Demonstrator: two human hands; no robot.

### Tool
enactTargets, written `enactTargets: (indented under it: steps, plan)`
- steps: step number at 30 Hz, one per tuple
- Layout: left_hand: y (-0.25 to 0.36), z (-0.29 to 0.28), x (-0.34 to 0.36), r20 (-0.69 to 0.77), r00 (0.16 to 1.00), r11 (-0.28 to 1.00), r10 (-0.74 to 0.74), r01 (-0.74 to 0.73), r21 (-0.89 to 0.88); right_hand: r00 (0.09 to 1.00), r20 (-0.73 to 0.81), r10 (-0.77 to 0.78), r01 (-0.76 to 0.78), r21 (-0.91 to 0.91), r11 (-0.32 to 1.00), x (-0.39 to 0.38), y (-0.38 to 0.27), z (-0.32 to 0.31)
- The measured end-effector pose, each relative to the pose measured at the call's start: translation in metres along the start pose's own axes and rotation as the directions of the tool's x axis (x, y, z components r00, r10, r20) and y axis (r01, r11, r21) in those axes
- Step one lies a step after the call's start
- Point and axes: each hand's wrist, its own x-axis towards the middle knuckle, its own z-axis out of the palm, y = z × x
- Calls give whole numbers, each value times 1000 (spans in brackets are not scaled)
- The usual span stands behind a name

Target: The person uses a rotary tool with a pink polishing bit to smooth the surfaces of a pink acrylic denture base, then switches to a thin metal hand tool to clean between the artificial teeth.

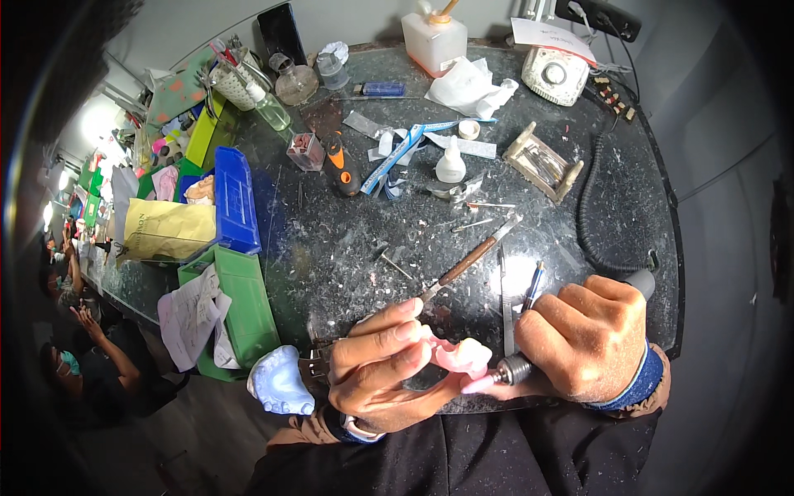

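My left hand (376, 376) grips a pink denture piece (463, 355) at the lower middle, fingers curled around it. My right hand (583, 339) is closed around a rotary handpiece (517, 369); its pink conical tip (478, 384) sits just below the piece, and I cannot tell if they touch. A blue dental cast (281, 384) on a metal holder lies left of my left hand. A wooden-handled spatula (459, 269), a blue pen (533, 285) and a thin metal tool (504, 281) lie on the dark speckled bench (331, 248) beyond my hands.
Blue (236, 198) and green (240, 322) bins with papers line the left. Bottles (434, 45), strips, a black-orange tool (339, 161) and a small tray (542, 161) occupy the back. A control unit (554, 76) has a coiled cord. Co-workers (95, 355) are at far left.
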Motion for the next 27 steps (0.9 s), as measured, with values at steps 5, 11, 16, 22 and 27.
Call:
enactTargets:
  steps: [5,11,16,22,27]
  plan:
    - [3,2,0,-25,1000,1000,3,-2,17,998,-46,49,-49,-4,999,3,0,-1]
    - [5,7,4,-148,989,998,-11,1,-63,999,-52,16,-18,-32,999,6,2,-8]
    - [4,-4,6,36,995,967,-93,99,-234,999,-37,-13,13,-6,1000,2,10,-7]
    - [8,-9,10,113,985,955,-130,155,-253,999,-43,17,-18,-16,1000,4,15,-6]
    - [6,-11,8,102,987,966,-125,144,-214,998,-56,-29,29,15,999,5,16,-4]
